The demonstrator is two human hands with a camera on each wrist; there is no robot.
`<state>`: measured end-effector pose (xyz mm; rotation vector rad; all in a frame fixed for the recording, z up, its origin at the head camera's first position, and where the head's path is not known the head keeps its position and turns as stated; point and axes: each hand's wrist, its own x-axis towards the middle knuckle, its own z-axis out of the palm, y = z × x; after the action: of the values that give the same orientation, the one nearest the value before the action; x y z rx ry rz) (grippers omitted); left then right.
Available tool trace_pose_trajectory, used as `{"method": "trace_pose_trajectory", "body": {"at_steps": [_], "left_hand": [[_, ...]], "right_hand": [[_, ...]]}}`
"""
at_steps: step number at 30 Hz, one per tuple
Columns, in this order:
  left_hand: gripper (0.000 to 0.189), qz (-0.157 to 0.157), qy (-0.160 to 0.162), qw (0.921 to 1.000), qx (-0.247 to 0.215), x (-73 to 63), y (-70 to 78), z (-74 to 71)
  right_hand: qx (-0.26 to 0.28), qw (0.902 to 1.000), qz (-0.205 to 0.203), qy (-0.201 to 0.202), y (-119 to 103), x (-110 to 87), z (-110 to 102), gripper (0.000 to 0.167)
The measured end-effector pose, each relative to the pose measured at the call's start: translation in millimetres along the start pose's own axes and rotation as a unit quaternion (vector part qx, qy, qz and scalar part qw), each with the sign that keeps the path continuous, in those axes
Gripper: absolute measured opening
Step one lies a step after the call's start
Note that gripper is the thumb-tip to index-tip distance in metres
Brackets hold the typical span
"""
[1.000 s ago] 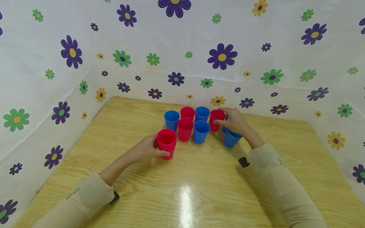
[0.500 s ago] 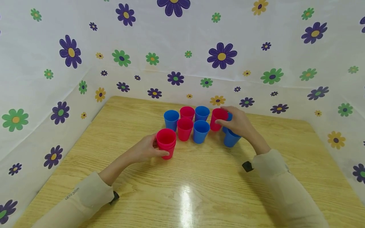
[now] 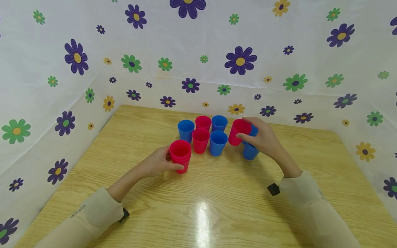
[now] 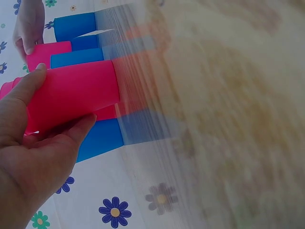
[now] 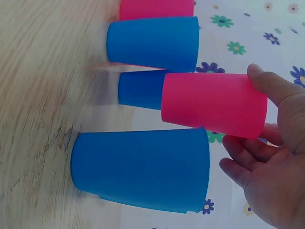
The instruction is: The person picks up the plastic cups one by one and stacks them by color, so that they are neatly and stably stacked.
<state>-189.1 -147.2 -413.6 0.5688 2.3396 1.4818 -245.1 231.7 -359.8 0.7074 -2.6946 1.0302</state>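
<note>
My left hand (image 3: 158, 162) grips a small stack of nested red cups (image 3: 180, 156) standing at the near left of the group; in the left wrist view the thumb and fingers wrap the pink-red wall (image 4: 81, 90). With my right hand (image 3: 262, 137) I hold a single red cup (image 3: 237, 134) near its rim, slightly tilted. The right wrist view has this red cup (image 5: 212, 102) raised off the table, its base level with the upper part of the blue cups around it. Two blue cups, a nearer one (image 3: 250, 152) and one behind (image 3: 254, 130), are partly hidden by the right hand.
Between the hands stand more upright cups: a front red one (image 3: 200, 141), a front blue one (image 3: 218, 144), a back red one (image 3: 203, 121), a back blue one (image 3: 219, 122) and a left blue one (image 3: 185, 131). A flowered sheet (image 3: 186, 51) walls the wooden table (image 3: 149, 213).
My right hand has lifted the red cup from its place among the blue cups and drawn it slightly right and toward me, tilting it. The left hand and its stack stay put.
</note>
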Motion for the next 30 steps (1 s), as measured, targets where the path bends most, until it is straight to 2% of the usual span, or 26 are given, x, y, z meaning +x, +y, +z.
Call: {"method": "trace_pose_trajectory", "body": {"at_steps": [14, 21, 30], "left_hand": [[0.063, -0.002, 0.001, 1.0000, -0.002, -0.5, 0.2, 0.3], [0.063, -0.003, 0.000, 1.0000, 0.000, -0.2, 0.3, 0.2], [0.063, -0.002, -0.002, 1.0000, 0.002, 0.4, -0.4, 0.1]], "right_hand": [[0.003, 0.9977, -0.061, 0.029, -20.6, -21.3, -4.7, 0.064], [0.020, 0.9975, -0.066, 0.015, -33.4, -31.1, -0.9, 0.064], [0.050, 0.9959, -0.075, -0.012, -47.1, -34.3, 12.7, 0.066]]}}
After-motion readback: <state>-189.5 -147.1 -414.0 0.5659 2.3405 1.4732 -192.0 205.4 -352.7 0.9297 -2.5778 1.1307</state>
